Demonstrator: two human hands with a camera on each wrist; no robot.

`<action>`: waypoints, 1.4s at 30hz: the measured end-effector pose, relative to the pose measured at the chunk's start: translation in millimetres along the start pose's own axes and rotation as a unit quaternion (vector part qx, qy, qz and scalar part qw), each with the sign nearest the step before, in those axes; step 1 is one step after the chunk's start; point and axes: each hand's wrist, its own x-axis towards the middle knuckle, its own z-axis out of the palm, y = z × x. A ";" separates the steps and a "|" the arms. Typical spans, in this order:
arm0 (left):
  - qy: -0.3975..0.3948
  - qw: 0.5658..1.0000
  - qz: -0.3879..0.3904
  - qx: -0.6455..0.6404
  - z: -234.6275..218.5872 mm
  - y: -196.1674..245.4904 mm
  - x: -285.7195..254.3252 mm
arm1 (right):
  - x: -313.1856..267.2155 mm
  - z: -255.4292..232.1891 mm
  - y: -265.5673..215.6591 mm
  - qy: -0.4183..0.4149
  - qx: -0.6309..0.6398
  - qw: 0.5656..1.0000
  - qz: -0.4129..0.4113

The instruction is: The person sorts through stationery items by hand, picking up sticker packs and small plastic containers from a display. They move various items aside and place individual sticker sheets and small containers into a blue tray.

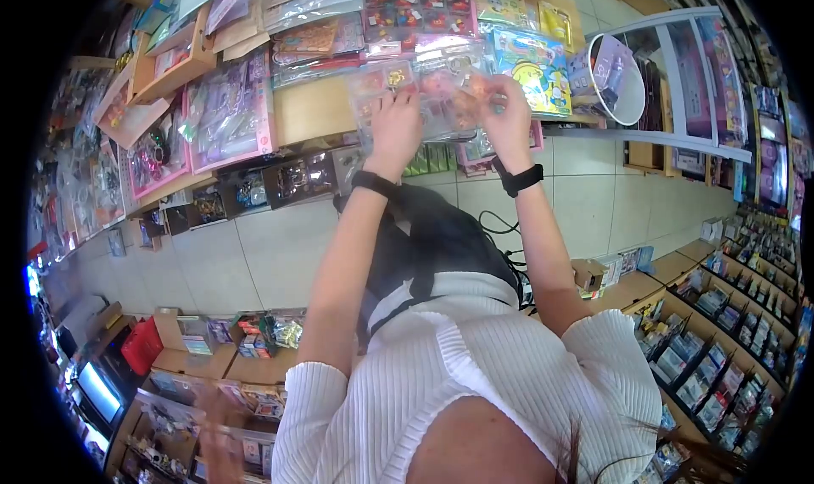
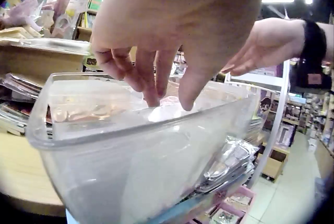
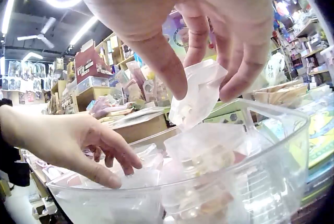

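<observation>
A clear plastic bin [image 3: 292, 135] holds several small translucent packets [image 3: 203, 151] with orange and gold bits inside. Over it, my right hand [image 1: 509, 126] pinches a small frosted plastic packet [image 3: 197, 94] between thumb and fingers, lifted above the others. My left hand [image 1: 397, 130] reaches down into the bin's other side, fingers loosely bent and fingertips right at the packets there. In the left wrist view its thumb and fingers [image 2: 148, 72] point down past the bin's rim [image 2: 104, 141], partly hidden behind the wall.
A yellow and blue picture pack [image 1: 534, 73] lies right of the bin, near a white round basket [image 1: 629, 94]. Left of the bin is bare wooden counter [image 1: 309, 111], then bagged goods in a pink-edged tray [image 1: 229, 115]. Small goods boxes [image 1: 305, 177] line the counter's front edge.
</observation>
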 end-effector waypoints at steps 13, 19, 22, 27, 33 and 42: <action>0.136 0.926 -0.214 -0.278 -27.1 -3.7 -18.1 | 15.5 -18.2 6.9 0.004 -0.046 0.999 0.016; 0.207 0.783 -0.298 -0.505 -38.7 -23.5 -39.0 | 44.1 -2.4 14.3 -0.041 -0.250 0.965 -0.060; 0.217 0.783 -0.319 -0.487 -39.1 -32.5 -51.3 | 48.9 4.0 15.2 -0.031 -0.309 0.941 -0.134; 0.246 0.753 -0.309 -0.526 -21.6 -43.9 -68.3 | 40.8 30.4 -3.2 -0.179 -0.156 0.965 -0.110; 0.266 0.728 -0.330 -0.538 -18.6 -39.4 -74.1 | 24.7 63.6 -6.2 -0.329 -0.199 0.905 -0.182; 0.268 0.706 -0.343 -0.559 -13.7 -41.1 -77.8 | 24.2 63.5 -5.3 -0.329 -0.282 0.891 -0.134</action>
